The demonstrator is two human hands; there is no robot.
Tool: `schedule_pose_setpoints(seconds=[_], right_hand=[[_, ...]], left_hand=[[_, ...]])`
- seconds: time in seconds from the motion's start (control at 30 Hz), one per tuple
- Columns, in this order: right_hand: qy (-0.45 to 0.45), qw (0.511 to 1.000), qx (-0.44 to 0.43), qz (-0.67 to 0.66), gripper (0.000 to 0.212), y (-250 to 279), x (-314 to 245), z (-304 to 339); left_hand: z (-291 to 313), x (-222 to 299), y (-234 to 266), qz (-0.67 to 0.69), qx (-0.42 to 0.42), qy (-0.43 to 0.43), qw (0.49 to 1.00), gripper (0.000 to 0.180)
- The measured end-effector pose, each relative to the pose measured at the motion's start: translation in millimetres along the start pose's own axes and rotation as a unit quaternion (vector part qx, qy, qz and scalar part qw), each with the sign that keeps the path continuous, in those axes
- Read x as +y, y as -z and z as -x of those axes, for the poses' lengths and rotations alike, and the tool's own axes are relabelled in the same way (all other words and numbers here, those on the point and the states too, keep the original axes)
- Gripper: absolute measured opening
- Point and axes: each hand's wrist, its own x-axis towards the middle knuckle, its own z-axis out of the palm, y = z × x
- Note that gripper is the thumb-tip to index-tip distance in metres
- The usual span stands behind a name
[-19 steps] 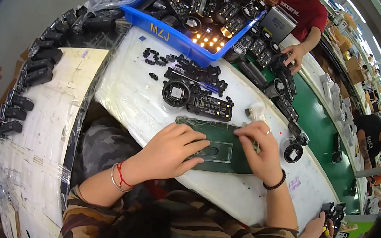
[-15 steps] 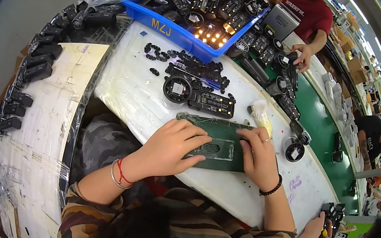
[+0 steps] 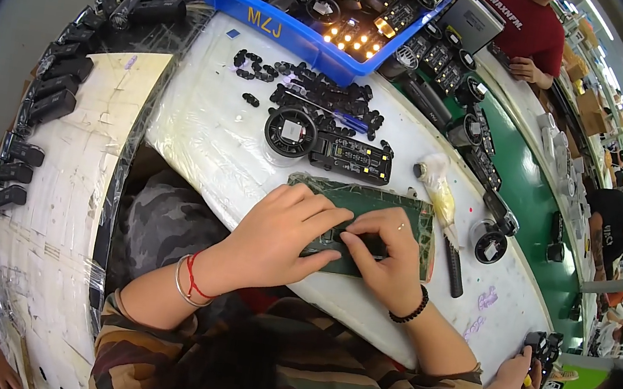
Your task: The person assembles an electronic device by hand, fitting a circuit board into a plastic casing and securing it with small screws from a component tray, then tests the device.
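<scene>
A green mat (image 3: 304, 188) with taped edges lies on the white bench in front of me. My left hand (image 3: 283, 226) rests on it, thumb and forefinger to either side of a clear rectangular plastic piece with a dark oval (image 3: 333, 234). That piece is mostly covered by my hands. My right hand (image 3: 385, 249) is over its right end, thumb and forefinger pinched together; whatever is between the tips is too small or hidden to tell. Beyond the mat lies a black device (image 3: 352, 158) with a round fan-like end (image 3: 291, 131) and a board with yellow squares.
Small black parts (image 3: 318, 92) and a blue-handled screwdriver (image 3: 350, 119) lie farther back, before a blue bin (image 3: 271, 26) of devices, some lit. Right of the mat are a yellowish wrapped object (image 3: 438, 188) and a black handle (image 3: 454, 270). A green belt (image 3: 517, 176) carries devices; co-workers are nearby.
My right hand has moved left from the mat's right edge onto the clear piece, its fingers now pinched. The black handle has come into view. Across the belt, a person's hand has drawn back from the devices.
</scene>
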Motion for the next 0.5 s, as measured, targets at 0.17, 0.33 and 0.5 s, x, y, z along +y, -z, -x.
schedule_pose_setpoints(seconds=[0.17, 0.33, 0.5], right_hand=[[0.063, 0.992, -0.049, 0.097, 0.021, 19.6, -1.7, -4.2], [0.144, 0.971, -0.122, 0.146, 0.025, 27.2, 6.5, -5.5], [0.134, 0.972, -0.13, 0.143, 0.023, 28.4, 8.8, -3.9]], left_hand=[[1.5, -0.2, 0.4, -0.007, -0.002, 0.008, 1.0, 0.05], [-2.2, -6.4, 6.0, 0.033, 0.022, -0.015, 0.999, 0.045], [-30.1, -49.3, 32.6, -0.145, 0.253, 0.074, 0.954, 0.06]])
